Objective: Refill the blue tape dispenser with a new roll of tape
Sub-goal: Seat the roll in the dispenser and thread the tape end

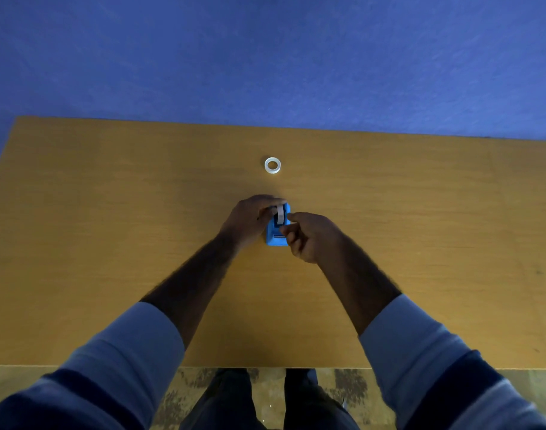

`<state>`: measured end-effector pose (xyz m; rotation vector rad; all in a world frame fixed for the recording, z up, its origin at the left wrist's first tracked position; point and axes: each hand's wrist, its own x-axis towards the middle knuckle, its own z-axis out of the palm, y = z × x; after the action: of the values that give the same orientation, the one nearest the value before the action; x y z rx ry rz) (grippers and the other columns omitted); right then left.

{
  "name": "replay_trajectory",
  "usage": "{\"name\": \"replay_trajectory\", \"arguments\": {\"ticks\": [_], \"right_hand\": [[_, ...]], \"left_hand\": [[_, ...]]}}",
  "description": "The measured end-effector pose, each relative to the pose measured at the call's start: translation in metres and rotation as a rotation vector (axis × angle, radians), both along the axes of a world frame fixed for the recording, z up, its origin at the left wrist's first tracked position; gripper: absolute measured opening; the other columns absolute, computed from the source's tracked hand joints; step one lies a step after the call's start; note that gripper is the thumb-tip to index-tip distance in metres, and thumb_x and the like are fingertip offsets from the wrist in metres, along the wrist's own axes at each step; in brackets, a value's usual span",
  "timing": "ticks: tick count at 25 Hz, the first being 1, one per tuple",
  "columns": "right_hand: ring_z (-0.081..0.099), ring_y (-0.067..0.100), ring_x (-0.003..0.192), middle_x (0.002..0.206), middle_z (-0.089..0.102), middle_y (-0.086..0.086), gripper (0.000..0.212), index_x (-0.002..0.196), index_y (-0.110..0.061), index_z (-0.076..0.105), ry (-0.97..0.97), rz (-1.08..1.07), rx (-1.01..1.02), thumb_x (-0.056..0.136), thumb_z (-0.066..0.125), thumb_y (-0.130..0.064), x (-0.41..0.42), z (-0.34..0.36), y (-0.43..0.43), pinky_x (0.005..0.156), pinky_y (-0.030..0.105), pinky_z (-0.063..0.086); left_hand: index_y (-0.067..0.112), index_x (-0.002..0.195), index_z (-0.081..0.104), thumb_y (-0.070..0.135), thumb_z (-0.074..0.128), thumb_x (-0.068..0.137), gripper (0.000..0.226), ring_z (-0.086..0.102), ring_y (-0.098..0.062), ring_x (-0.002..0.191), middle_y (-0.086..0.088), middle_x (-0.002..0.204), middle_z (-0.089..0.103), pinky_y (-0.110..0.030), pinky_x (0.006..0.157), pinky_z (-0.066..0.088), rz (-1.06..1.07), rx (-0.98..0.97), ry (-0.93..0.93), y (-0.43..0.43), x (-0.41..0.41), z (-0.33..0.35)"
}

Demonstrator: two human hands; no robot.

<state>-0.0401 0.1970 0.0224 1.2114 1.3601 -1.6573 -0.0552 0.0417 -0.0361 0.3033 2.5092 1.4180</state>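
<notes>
The blue tape dispenser (pixel 277 235) stands on the wooden table (pixel 110 243) at its middle. A pale roll of tape (pixel 279 215) sits in the dispenser's top slot. My left hand (pixel 250 220) wraps around the dispenser's left and far side, fingers on the roll. My right hand (pixel 308 235) is at the dispenser's right side, thumb and forefinger pinched against its edge. A second ring, white and thin (pixel 272 165), lies flat on the table beyond the dispenser, apart from both hands.
The table's far edge meets a blue wall (pixel 265 57). Its near edge runs just in front of my legs, over a speckled floor (pixel 343 386).
</notes>
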Motion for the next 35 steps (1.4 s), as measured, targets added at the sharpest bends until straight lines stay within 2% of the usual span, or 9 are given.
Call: {"name": "replay_trajectory", "arguments": {"ticks": [7,16,18,20,22,24,28,32,35], "right_hand": [[0.048,0.003,0.031,0.046,0.062,-0.002,0.017,0.08,-0.014,0.068,0.003,-0.09,-0.035,0.095,0.065,-0.021,-0.001,0.0,-0.02,0.034,0.01,0.029],[0.05,0.004,0.033,0.065,0.067,0.003,0.017,0.084,-0.008,0.07,0.017,-0.201,-0.016,0.096,0.057,-0.01,0.001,0.001,-0.026,0.034,0.013,0.03],[0.05,0.004,0.033,0.063,0.067,0.004,0.016,0.082,-0.005,0.068,0.029,-0.203,-0.004,0.093,0.056,-0.007,0.002,0.001,-0.026,0.034,0.013,0.031],[0.051,0.005,0.034,0.058,0.067,0.004,0.018,0.079,-0.002,0.068,0.035,-0.192,0.01,0.092,0.056,-0.005,0.003,0.001,-0.025,0.034,0.014,0.032],[0.051,0.005,0.034,0.051,0.066,0.004,0.018,0.079,-0.001,0.068,0.035,-0.188,0.011,0.091,0.056,-0.005,0.004,0.0,-0.025,0.034,0.014,0.032],[0.05,0.005,0.033,0.048,0.065,0.002,0.016,0.087,0.0,0.069,0.031,-0.185,0.008,0.091,0.055,-0.006,0.006,0.0,-0.025,0.033,0.014,0.032],[0.051,0.005,0.032,0.047,0.065,0.003,0.017,0.09,0.001,0.069,0.037,-0.213,0.0,0.091,0.054,-0.004,0.01,-0.001,-0.026,0.033,0.014,0.033],[0.051,0.004,0.032,0.048,0.066,0.004,0.017,0.093,0.002,0.07,0.036,-0.223,0.005,0.091,0.054,-0.004,0.011,0.001,-0.028,0.032,0.015,0.033],[0.052,0.006,0.032,0.05,0.067,0.005,0.016,0.095,0.001,0.069,0.057,-0.25,0.01,0.09,0.054,-0.004,0.011,0.002,-0.03,0.033,0.014,0.033]], "left_hand": [[0.02,0.121,0.073,0.025,0.053,0.094,0.034,0.063,-0.008,0.116,0.005,0.126,0.069,-0.034,0.104,0.049,-0.008,0.027,-0.017,-0.001,0.002,0.002],[0.021,0.128,0.07,0.012,0.054,0.094,0.038,0.061,-0.013,0.124,-0.001,0.133,0.067,-0.036,0.107,0.047,-0.013,0.01,-0.023,0.0,0.002,0.003],[0.028,0.141,0.057,0.027,0.051,0.088,0.053,0.054,-0.007,0.13,0.004,0.142,0.06,-0.023,0.104,0.044,-0.031,-0.023,-0.091,-0.004,0.003,0.004],[0.035,0.155,0.03,0.04,0.058,0.081,0.079,0.041,-0.005,0.139,0.007,0.157,0.044,-0.018,0.104,0.035,-0.119,-0.102,-0.178,-0.013,0.007,0.002],[0.029,0.161,0.009,0.038,0.073,0.079,0.105,0.031,-0.016,0.148,0.0,0.165,0.03,-0.03,0.114,0.031,-0.256,-0.286,-0.097,-0.021,0.011,-0.008],[0.022,0.161,0.004,0.041,0.082,0.075,0.118,0.025,-0.021,0.15,-0.004,0.166,0.026,-0.037,0.122,0.022,-0.304,-0.425,0.044,-0.022,0.017,-0.015],[0.017,0.16,0.015,0.042,0.082,0.073,0.112,0.024,-0.024,0.153,-0.005,0.163,0.03,-0.049,0.124,0.021,-0.204,-0.47,0.164,-0.014,0.022,-0.023],[0.023,0.161,0.007,0.044,0.078,0.078,0.111,0.018,-0.022,0.154,-0.002,0.165,0.025,-0.052,0.124,0.018,-0.211,-0.492,0.161,-0.014,0.022,-0.023],[0.029,0.158,0.016,0.045,0.078,0.075,0.105,0.016,-0.024,0.153,0.001,0.162,0.028,-0.058,0.122,0.015,-0.189,-0.515,0.158,-0.013,0.018,-0.02]]}}
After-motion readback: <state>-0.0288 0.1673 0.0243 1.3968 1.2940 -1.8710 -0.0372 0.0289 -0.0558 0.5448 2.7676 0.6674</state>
